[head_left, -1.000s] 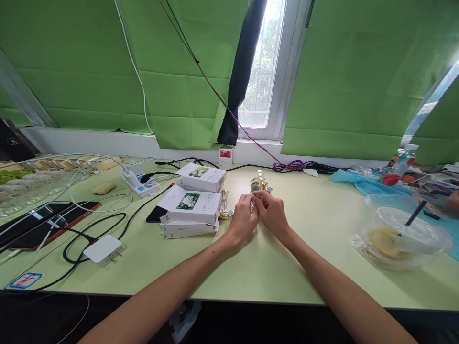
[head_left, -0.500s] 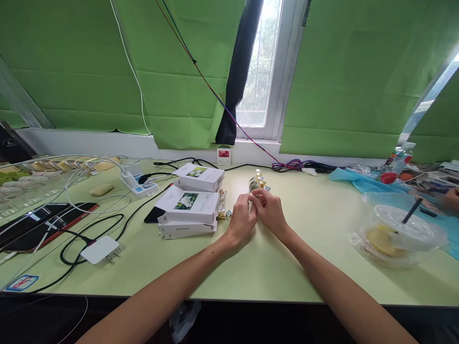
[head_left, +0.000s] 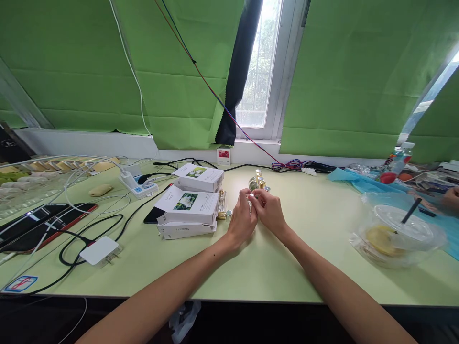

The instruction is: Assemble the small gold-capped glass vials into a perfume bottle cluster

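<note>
My left hand (head_left: 242,217) is closed around a small glass bottle (head_left: 250,202), which is mostly hidden by the fingers. Against it, my right hand (head_left: 268,210) pinches with thumb and fingertips at the bottle's top; what sits in that pinch is too small to make out. Just beyond the hands stands a row of small perfume bottles (head_left: 258,179) with gold collars. To the left, more small glass bottles (head_left: 222,204) with gold parts lie beside a stack of white flower-printed boxes (head_left: 190,206).
A bagged drink cup (head_left: 401,222) with a black straw stands at right, near another person's hand (head_left: 451,199) and a blue plastic sheet (head_left: 349,179). On the left are a power strip (head_left: 138,185), a white charger (head_left: 101,250), loose cables and dark phones (head_left: 68,224).
My left fingers have risen slightly and curl a little higher over the bottle. My right hand stays almost in place, still pinching at the top.
</note>
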Demonstrator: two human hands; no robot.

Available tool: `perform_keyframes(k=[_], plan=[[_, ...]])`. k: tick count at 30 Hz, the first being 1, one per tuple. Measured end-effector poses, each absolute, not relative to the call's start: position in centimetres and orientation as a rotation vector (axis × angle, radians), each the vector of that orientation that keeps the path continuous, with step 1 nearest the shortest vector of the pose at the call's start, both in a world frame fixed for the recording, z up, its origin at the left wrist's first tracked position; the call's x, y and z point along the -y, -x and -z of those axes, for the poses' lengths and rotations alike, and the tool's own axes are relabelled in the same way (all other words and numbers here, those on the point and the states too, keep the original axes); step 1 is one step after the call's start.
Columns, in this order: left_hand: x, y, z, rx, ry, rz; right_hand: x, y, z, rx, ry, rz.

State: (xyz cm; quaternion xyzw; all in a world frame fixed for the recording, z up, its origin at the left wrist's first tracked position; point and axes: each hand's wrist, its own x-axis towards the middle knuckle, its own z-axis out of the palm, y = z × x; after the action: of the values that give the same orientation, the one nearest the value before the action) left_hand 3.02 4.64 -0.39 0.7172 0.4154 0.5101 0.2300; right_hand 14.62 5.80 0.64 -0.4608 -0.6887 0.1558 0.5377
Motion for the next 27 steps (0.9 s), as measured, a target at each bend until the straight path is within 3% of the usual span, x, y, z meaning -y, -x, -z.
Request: perform_keyframes(k=[27], plan=[[-4.67,-2.96,0.23,-1.151,-2.010,-1.432,-5.57,-14.70,-0.40,1.611,1.115,-0.400]])
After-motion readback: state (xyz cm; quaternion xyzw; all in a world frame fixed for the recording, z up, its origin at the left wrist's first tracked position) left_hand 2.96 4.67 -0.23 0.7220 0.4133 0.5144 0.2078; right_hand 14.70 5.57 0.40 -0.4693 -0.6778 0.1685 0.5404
